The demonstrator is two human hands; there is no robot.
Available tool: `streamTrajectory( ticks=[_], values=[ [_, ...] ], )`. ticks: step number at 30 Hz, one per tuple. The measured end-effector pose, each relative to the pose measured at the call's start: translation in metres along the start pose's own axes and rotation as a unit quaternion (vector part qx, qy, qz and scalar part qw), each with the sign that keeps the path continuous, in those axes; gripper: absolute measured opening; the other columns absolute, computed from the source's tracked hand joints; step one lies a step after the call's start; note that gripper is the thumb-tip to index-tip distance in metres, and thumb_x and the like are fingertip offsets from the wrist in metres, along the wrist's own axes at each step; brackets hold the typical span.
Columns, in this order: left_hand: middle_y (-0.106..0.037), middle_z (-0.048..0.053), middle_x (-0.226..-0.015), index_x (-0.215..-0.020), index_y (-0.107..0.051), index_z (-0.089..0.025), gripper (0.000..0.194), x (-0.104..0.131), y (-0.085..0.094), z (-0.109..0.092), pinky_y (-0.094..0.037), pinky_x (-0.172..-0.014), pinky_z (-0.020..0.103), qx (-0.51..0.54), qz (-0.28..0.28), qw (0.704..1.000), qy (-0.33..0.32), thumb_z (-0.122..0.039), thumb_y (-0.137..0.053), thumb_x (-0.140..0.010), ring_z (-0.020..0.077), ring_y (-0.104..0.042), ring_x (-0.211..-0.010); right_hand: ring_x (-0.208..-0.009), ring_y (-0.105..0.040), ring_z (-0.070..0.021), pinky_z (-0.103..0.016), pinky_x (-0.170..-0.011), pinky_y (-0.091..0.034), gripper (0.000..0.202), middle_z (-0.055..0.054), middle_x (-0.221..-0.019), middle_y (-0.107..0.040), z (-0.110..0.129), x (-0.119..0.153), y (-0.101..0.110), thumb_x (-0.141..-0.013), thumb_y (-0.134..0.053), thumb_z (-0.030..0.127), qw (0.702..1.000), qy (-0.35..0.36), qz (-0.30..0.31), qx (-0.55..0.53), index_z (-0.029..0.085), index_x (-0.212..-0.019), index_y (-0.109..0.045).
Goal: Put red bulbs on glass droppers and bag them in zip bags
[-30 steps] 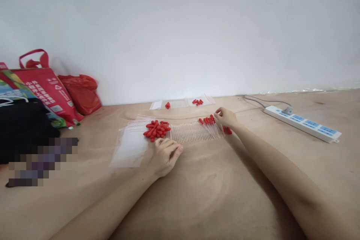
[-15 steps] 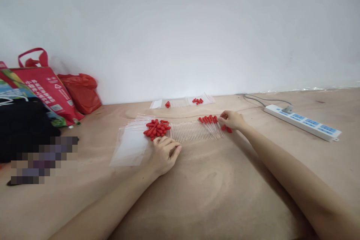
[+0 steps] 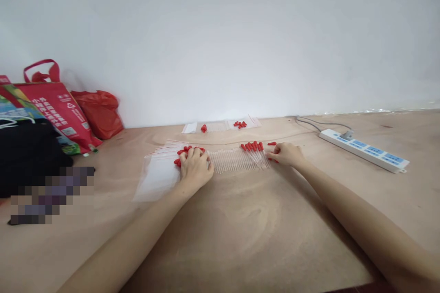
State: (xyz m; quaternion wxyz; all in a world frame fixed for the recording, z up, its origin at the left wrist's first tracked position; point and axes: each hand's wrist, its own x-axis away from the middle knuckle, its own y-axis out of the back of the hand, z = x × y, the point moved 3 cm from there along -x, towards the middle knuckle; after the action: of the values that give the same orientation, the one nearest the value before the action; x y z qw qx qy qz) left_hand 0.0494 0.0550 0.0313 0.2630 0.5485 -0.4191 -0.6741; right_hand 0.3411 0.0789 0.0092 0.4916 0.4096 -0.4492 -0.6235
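Note:
My left hand [image 3: 196, 167] lies over a pile of red rubber dropper bulbs [image 3: 185, 149], fingers bent down and apart, thumb set off to the right; its fingertips partly cover the pile. Right of it, a row of thin clear tubes [image 3: 228, 161] runs across the table. Several tubes at the row's right end carry red bulbs [image 3: 254, 146]. My right hand [image 3: 286, 154] is beside that end, thumb and fingers closed on a red bulb [image 3: 276, 161] that is mostly hidden. Another loose red bulb [image 3: 272, 143] lies just beyond its fingertips.
Clear zip bags [image 3: 156, 178] are stacked left of the pile. Near the wall lie another bag [image 3: 244, 121] and more red bulbs [image 3: 239, 124]. A white power strip [image 3: 364, 151] with a cable sits at right. Red bags [image 3: 98, 112] and a black bag [image 3: 30, 155] stand at left.
My left hand has moved up and forward, from the near edge of the pile onto it. My right hand has shifted slightly right and down, away from the capped tubes, uncovering a loose bulb.

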Motion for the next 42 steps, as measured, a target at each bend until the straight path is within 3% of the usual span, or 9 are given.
streamTrajectory(
  ticks=[6, 13, 19, 26, 32, 37, 42],
  values=[
    [-0.058, 0.015, -0.090, -0.070, -0.067, -0.015, 0.024, -0.021, -0.007, -0.001, -0.025, -0.080, 0.044, -0.052, 0.071, 0.996, 0.033, -0.031, -0.048, -0.070, 0.0303, -0.043, -0.093, -0.076, -0.058, -0.0218, -0.035, -0.073, -0.036, 0.029, -0.005, -0.071, -0.065, 0.005, 0.000, 0.001, -0.067, -0.051, 0.044, 0.999, -0.026, 0.030, 0.007, 0.021, -0.058, -0.064],
    [-0.058, 0.020, -0.095, -0.084, -0.068, -0.008, 0.032, -0.029, -0.012, -0.010, -0.023, -0.081, 0.044, -0.100, 0.123, 0.985, 0.065, -0.026, -0.045, -0.071, 0.0326, -0.041, -0.096, -0.079, -0.060, -0.0238, -0.036, -0.073, -0.040, 0.024, -0.008, -0.075, -0.066, 0.009, 0.000, -0.001, -0.065, -0.050, 0.036, 0.998, -0.063, 0.011, 0.014, 0.020, -0.069, -0.068],
    [-0.058, 0.020, -0.101, -0.093, -0.067, -0.009, 0.033, -0.038, -0.016, -0.014, -0.021, -0.082, 0.044, -0.114, 0.161, 0.974, 0.113, -0.017, -0.045, -0.070, 0.0329, -0.042, -0.098, -0.079, -0.061, -0.0251, -0.035, -0.071, -0.042, 0.030, -0.010, -0.074, -0.066, 0.010, 0.001, 0.000, -0.067, -0.047, 0.039, 0.996, -0.091, -0.009, -0.005, 0.018, -0.075, -0.068],
    [-0.058, 0.021, -0.106, -0.098, -0.064, -0.008, 0.035, -0.042, -0.024, -0.016, -0.022, -0.082, 0.045, -0.111, 0.188, 0.960, 0.173, -0.016, -0.044, -0.071, 0.0343, -0.043, -0.100, -0.077, -0.061, -0.0227, -0.032, -0.070, -0.041, 0.026, -0.008, -0.068, -0.066, 0.008, 0.002, 0.004, -0.068, -0.046, 0.035, 0.994, -0.100, -0.029, -0.034, 0.020, -0.070, -0.068],
    [-0.058, 0.022, -0.103, -0.095, -0.064, -0.008, 0.033, -0.043, -0.024, -0.013, -0.025, -0.079, 0.046, -0.086, 0.187, 0.962, 0.183, -0.020, -0.048, -0.069, 0.0363, -0.044, -0.098, -0.077, -0.061, -0.0246, -0.035, -0.072, -0.038, 0.028, -0.007, -0.066, -0.066, 0.014, 0.006, 0.006, -0.069, -0.044, 0.037, 0.993, -0.087, -0.058, -0.053, 0.021, -0.065, -0.066],
    [-0.058, 0.023, -0.098, -0.091, -0.064, -0.008, 0.028, -0.044, -0.024, -0.013, -0.026, -0.075, 0.048, -0.062, 0.165, 0.971, 0.161, -0.019, -0.049, -0.070, 0.0381, -0.044, -0.095, -0.075, -0.059, -0.0211, -0.030, -0.069, -0.037, 0.024, -0.007, -0.071, -0.066, 0.022, 0.011, 0.003, -0.071, -0.044, 0.034, 0.983, -0.044, -0.131, -0.117, 0.018, -0.071, -0.063],
    [-0.055, 0.021, -0.103, -0.088, -0.063, -0.010, 0.025, -0.035, -0.007, -0.021, -0.028, -0.075, 0.044, -0.027, 0.128, 0.989, 0.063, -0.024, -0.045, -0.079, 0.0351, -0.042, -0.097, -0.070, -0.056, -0.0153, -0.025, -0.063, -0.040, 0.015, -0.005, -0.075, -0.063, 0.040, 0.028, -0.004, -0.074, -0.045, 0.028, 0.941, 0.122, -0.160, -0.271, 0.016, -0.074, -0.055]
  ],
)
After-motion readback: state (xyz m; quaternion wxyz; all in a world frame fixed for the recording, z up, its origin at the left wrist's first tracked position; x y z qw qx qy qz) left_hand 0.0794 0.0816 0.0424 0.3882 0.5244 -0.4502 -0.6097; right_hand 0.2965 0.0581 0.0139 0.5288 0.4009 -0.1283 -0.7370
